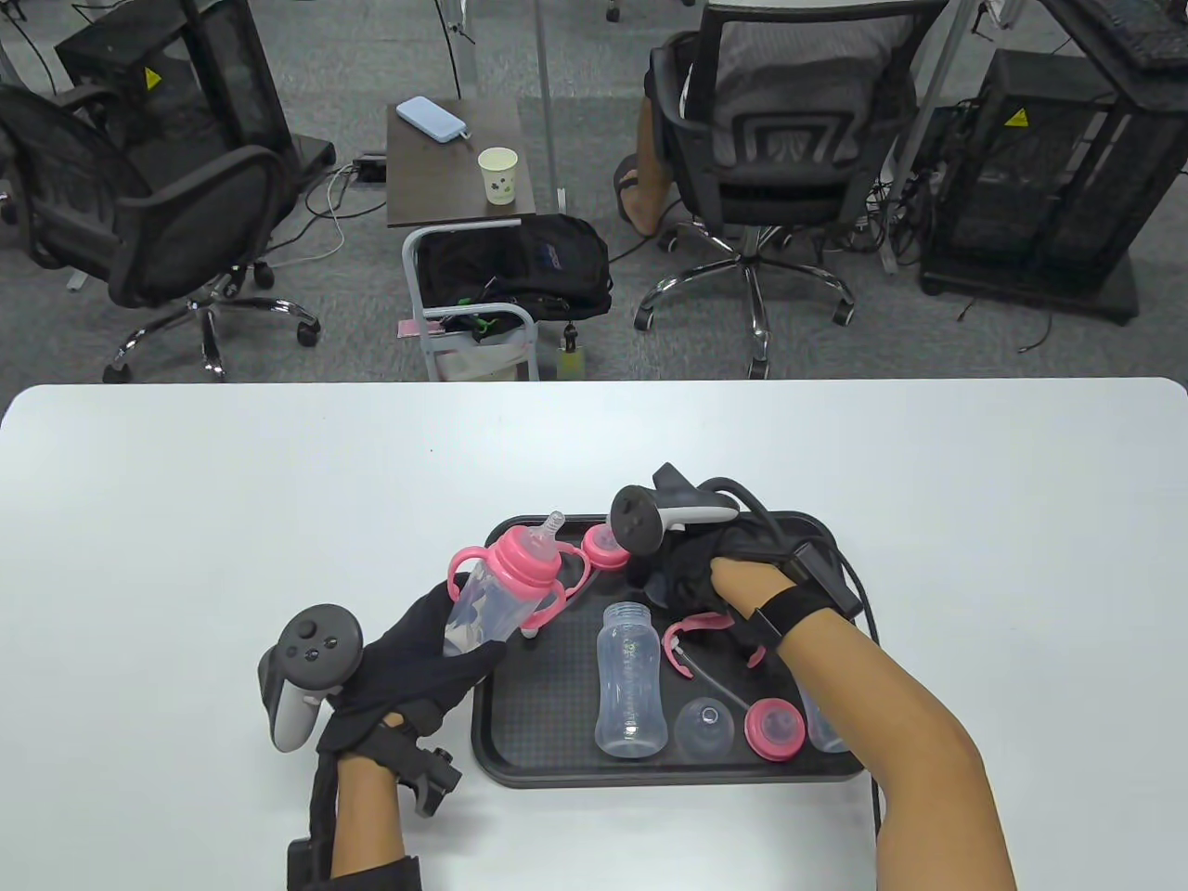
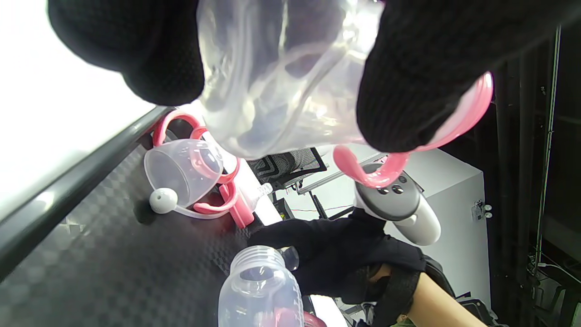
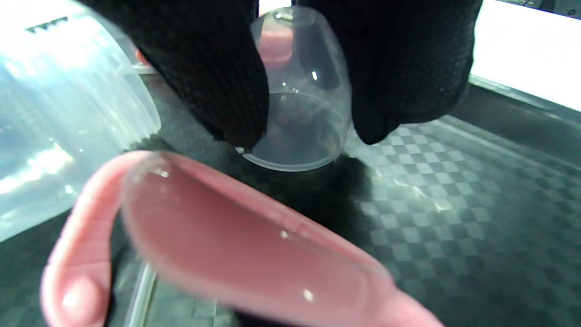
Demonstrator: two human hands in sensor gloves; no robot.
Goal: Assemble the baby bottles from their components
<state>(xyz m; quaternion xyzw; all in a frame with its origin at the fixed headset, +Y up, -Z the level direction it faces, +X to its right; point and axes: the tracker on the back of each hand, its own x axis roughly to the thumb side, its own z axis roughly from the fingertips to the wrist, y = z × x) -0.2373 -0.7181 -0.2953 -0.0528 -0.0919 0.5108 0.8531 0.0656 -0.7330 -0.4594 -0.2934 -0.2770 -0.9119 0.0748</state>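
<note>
My left hand grips the clear body of a baby bottle with a pink collar, pink handles and a teat, and holds it tilted above the black tray's left edge. In the left wrist view my fingers wrap the bottle. My right hand is low over the tray's far middle. In the right wrist view its fingers pinch a clear dome cap that stands on the tray.
On the tray lie an open clear bottle, a pink handle ring, a clear cap, a pink collar, another pink collar with teat, and a bottle part under my right forearm. A straw with a white ball lies near the tray's left rim.
</note>
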